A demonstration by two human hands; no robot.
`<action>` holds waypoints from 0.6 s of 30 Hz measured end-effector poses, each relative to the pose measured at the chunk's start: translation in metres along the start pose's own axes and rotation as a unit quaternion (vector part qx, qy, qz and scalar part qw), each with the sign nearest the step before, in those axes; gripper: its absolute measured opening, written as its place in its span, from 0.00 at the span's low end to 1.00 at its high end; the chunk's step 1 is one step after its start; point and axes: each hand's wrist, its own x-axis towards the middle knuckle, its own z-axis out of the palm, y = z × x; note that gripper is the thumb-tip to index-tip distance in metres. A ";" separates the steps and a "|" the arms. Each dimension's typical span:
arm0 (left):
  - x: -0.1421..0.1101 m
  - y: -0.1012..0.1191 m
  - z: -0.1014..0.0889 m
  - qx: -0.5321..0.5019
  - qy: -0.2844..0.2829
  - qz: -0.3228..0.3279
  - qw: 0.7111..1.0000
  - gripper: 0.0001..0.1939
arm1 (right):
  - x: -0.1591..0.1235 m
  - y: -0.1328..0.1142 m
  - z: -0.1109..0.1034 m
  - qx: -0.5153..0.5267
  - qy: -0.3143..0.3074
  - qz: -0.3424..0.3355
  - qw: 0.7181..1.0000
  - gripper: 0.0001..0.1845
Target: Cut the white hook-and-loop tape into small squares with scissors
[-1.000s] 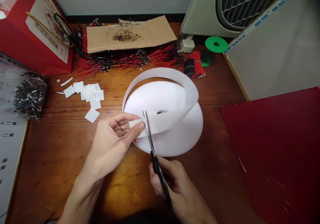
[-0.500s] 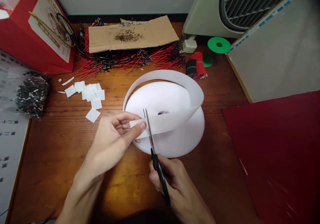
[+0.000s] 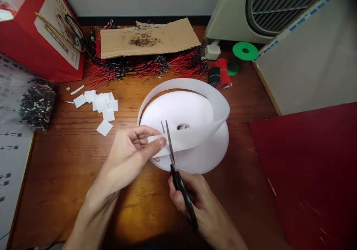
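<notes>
My left hand [image 3: 136, 149] pinches the free end of a white strip [image 3: 192, 136] between thumb and fingers. The strip loops up and round from a large white roll [image 3: 206, 160] lying flat on the wooden table. In my right hand [image 3: 195, 198] is a pair of scissors [image 3: 175, 168] with black handles, its blades slightly apart and set across the strip just right of my left thumb. The strip is in one piece at the blades. Several white cut squares [image 3: 104, 128] lie in a loose heap to the left.
Behind the roll, a piece of cardboard [image 3: 167, 38] with dark bits rests on bundles of red wires [image 3: 150, 69]. A red paper bag [image 3: 44, 30] and a clear bag of small black parts [image 3: 37, 105] stand left. Right are a green spool [image 3: 245, 51], a heater-like appliance [image 3: 231, 15] and a red panel [image 3: 306, 168].
Both hands, the strip end and the scissors have shifted slightly right. The scissor blades have opened a little wider around the strip.
</notes>
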 end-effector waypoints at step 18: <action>0.003 -0.003 0.000 -0.006 -0.021 -0.027 0.999 0.10 | 0.000 -0.007 -0.003 -0.012 -0.014 0.009 1.000 0.34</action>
